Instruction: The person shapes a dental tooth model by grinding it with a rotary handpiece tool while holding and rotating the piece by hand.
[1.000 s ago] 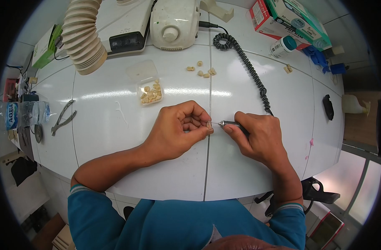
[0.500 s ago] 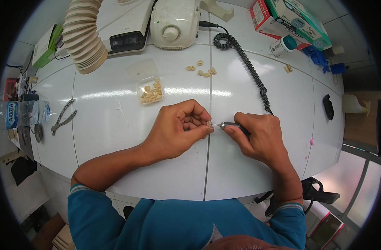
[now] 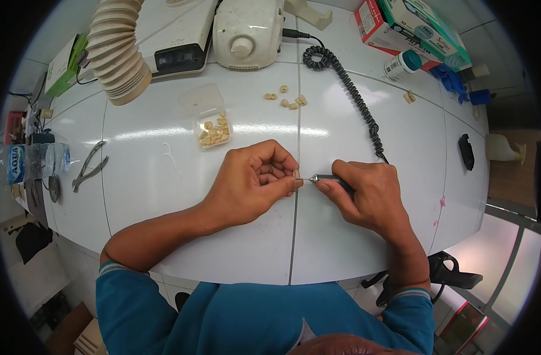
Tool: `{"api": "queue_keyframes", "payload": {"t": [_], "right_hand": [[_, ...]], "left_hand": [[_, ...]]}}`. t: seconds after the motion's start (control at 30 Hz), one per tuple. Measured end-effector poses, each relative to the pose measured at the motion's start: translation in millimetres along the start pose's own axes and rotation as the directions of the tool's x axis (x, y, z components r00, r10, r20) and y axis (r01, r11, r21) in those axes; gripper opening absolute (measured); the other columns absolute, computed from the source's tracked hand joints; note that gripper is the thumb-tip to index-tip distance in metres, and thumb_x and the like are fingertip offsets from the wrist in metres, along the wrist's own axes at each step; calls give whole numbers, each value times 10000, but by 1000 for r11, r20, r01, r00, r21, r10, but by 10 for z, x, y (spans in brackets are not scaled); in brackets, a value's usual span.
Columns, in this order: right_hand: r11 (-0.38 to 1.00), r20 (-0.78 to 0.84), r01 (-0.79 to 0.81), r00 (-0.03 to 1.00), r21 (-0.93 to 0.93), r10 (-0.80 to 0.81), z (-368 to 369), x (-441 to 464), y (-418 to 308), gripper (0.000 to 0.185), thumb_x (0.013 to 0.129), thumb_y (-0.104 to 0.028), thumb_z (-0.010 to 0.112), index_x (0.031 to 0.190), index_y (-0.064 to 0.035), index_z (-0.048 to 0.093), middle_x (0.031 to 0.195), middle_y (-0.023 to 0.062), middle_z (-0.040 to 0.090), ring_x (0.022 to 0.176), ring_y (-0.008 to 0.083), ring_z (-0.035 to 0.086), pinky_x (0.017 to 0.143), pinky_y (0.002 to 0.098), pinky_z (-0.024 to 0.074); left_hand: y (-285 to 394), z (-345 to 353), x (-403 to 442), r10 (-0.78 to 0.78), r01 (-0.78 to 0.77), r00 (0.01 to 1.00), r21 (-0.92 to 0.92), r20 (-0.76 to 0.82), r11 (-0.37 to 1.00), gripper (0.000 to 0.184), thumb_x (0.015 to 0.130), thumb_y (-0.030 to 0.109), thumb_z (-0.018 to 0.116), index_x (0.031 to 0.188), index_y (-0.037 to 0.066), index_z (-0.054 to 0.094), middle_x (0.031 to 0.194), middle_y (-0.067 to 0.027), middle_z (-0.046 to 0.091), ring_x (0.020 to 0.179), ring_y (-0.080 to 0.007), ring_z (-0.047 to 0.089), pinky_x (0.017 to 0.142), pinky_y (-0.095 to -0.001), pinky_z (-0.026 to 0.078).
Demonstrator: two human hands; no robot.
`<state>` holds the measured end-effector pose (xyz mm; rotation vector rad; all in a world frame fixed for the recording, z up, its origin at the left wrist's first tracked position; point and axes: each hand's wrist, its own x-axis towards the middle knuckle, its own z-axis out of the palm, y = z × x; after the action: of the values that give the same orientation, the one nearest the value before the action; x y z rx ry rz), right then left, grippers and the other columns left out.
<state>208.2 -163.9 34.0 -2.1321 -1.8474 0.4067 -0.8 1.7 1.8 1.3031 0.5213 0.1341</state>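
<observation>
Between thumb and forefinger, my left hand (image 3: pixel 255 180) pinches a small tooth-like piece (image 3: pixel 296 173), mostly covered by the fingertips. My right hand (image 3: pixel 368 192) grips a dark rotary handpiece (image 3: pixel 334 179) like a pen. Its thin bur (image 3: pixel 305 178) points left and meets the piece or lies right beside it; I cannot tell which. From the handpiece a coiled black cord (image 3: pixel 356 94) runs up to the cream control unit (image 3: pixel 248 35). Beyond my left hand stands an open clear plastic box (image 3: pixel 214 129) holding several yellowish tooth-shaped pieces.
Several loose tooth-shaped pieces (image 3: pixel 292 105) lie beyond the hands. A ribbed suction hose (image 3: pixel 118 53) hangs at upper left. Pliers (image 3: pixel 90 167) and a water bottle (image 3: pixel 31 161) are at left. Glove boxes (image 3: pixel 415 29) and a white jar (image 3: pixel 402 65) stand at upper right.
The small piece has turned slightly between my left fingertips, and less of it shows. The handpiece and right thumb have shifted very slightly left.
</observation>
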Motion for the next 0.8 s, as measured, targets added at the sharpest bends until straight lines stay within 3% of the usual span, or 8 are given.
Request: {"api": "queue_keyframes", "payload": {"t": [0.8], "right_hand": [[1000, -13, -31, 999, 3, 31, 27, 0, -5, 497, 1060, -516, 732, 798, -97, 691, 598, 83, 657, 510, 280, 652, 505, 418, 449]], "left_hand": [[13, -7, 4, -12, 12, 1000, 27, 7, 1000, 154, 1024, -31, 760, 1138, -38, 658, 1074, -111, 753, 986, -137, 785, 887, -261, 648]]}}
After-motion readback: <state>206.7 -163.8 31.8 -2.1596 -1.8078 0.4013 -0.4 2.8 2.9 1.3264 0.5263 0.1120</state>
